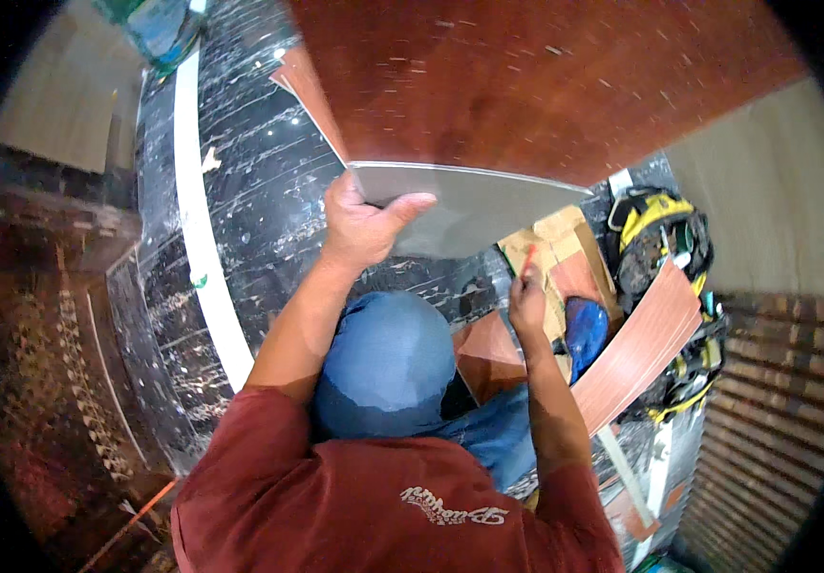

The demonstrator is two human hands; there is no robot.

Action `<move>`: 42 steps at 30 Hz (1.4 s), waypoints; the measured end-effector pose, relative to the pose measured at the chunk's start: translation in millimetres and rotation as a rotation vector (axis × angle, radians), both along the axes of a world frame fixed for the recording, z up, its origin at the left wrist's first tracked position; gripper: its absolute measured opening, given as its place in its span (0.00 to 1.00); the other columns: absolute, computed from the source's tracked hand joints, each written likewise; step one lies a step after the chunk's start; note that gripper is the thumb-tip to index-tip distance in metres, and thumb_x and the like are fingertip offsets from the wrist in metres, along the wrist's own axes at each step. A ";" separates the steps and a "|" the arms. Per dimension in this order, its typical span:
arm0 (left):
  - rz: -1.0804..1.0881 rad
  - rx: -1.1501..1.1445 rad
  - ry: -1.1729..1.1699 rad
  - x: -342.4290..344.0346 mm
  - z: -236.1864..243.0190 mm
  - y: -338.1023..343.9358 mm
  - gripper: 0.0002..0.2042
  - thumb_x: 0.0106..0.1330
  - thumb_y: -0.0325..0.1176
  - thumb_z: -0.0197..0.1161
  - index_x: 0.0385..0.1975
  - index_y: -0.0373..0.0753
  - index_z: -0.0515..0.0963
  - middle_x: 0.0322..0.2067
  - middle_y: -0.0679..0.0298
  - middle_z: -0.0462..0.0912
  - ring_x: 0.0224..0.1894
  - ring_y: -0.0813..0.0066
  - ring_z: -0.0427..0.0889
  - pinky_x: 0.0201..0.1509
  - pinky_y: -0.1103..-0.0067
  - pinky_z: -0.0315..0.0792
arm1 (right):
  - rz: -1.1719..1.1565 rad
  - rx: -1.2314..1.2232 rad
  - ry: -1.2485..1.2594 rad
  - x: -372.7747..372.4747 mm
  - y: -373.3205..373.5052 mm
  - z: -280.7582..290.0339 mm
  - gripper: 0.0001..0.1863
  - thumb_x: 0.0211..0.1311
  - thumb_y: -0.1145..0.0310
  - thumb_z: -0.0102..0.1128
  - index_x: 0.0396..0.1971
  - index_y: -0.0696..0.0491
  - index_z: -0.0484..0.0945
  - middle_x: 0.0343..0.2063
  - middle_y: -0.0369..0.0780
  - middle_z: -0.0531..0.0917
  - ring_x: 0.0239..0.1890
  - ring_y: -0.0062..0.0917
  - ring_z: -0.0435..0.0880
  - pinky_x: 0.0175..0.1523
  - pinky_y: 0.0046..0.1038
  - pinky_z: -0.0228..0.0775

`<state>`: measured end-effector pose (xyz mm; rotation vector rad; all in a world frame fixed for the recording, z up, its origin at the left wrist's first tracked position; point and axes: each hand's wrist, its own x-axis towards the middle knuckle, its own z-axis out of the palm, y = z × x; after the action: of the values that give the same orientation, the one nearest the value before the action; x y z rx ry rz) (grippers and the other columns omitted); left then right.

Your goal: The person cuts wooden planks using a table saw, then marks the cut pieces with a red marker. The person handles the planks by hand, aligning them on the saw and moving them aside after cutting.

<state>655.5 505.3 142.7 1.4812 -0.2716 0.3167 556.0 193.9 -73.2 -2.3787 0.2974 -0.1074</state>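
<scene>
With the left hand [362, 222] fingers pinching the tilted plank [488, 205] at frame centre and the right hand [526, 298] fingers gripping a red pencil [529, 256], the single-corner hold may let the plank slip.

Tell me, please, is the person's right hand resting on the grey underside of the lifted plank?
No. The right hand holds a small red tool apart from the plank; only the left hand grips the plank's edge.

Plank [641, 349] right of knee [388, 363]
</scene>
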 end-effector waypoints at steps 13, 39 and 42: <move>-0.052 0.017 0.141 -3.1 34.5 -6.2 0.15 0.54 0.31 0.75 0.39 0.32 0.81 0.36 0.62 0.86 0.38 0.78 0.83 0.44 0.77 0.78 | 0.921 0.142 -0.741 2.2 101.2 362.0 0.05 0.55 0.70 0.61 0.32 0.51 0.81 0.29 0.41 0.82 0.36 0.34 0.81 0.44 0.36 0.73; -0.069 0.103 0.129 1.4 16.2 3.2 0.17 0.53 0.34 0.75 0.40 0.35 0.80 0.35 0.60 0.86 0.37 0.77 0.84 0.42 0.77 0.78 | 0.776 -0.058 -0.945 52.0 145.2 339.4 0.08 0.56 0.75 0.67 0.32 0.61 0.78 0.30 0.48 0.84 0.34 0.43 0.84 0.44 0.37 0.77; -0.044 0.139 0.088 -1.6 23.5 3.3 0.16 0.53 0.32 0.75 0.39 0.35 0.80 0.34 0.61 0.86 0.37 0.77 0.84 0.42 0.77 0.78 | 0.771 -0.048 -0.937 54.3 145.9 339.1 0.07 0.57 0.75 0.66 0.32 0.61 0.78 0.30 0.48 0.84 0.34 0.42 0.84 0.44 0.37 0.77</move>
<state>653.9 508.6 166.2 1.6197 -0.2593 0.1998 610.3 339.8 265.8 -2.0548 -1.0405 -0.8114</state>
